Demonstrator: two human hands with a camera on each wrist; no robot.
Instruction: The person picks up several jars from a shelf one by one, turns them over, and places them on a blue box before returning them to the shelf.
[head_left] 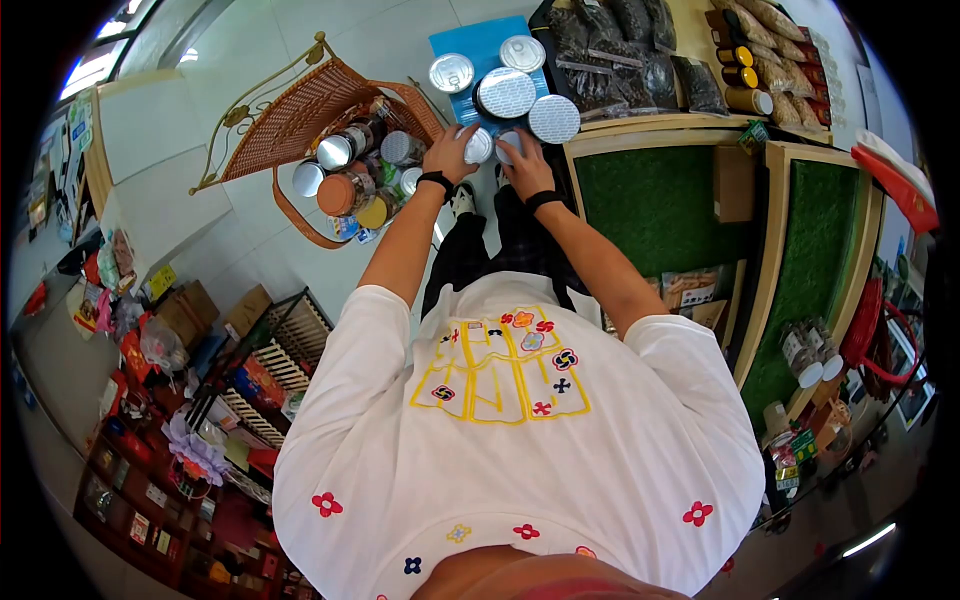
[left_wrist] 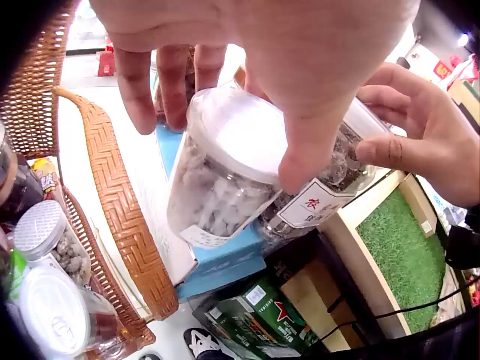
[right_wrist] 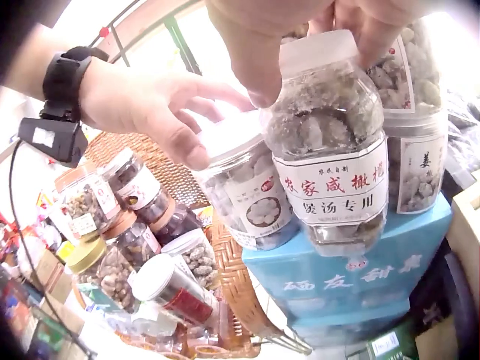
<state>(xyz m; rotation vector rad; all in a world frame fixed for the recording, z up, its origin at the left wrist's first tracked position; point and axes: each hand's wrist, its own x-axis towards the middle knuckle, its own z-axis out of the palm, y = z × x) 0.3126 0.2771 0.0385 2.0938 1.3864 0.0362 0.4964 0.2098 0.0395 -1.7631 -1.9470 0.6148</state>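
Note:
My left hand (head_left: 450,155) grips a clear plastic jar of whitish pieces (left_wrist: 221,169) by its white lid, thumb on one side and fingers on the other. Beside it my right hand (head_left: 524,170) holds a second clear jar (right_wrist: 326,142) near its white cap; this one has a white label with red and black writing and holds dark greenish pieces. Both jars are over the near edge of a blue box (right_wrist: 330,274). More jars (head_left: 506,93) with pale lids stand on that box behind the hands.
A wicker basket (head_left: 285,110) full of lidded jars stands to the left, its woven handle (left_wrist: 124,202) close to the box. On the right is a wooden display stand (head_left: 640,128) with bagged dark goods (head_left: 620,65). A green carton (left_wrist: 259,319) sits below the box.

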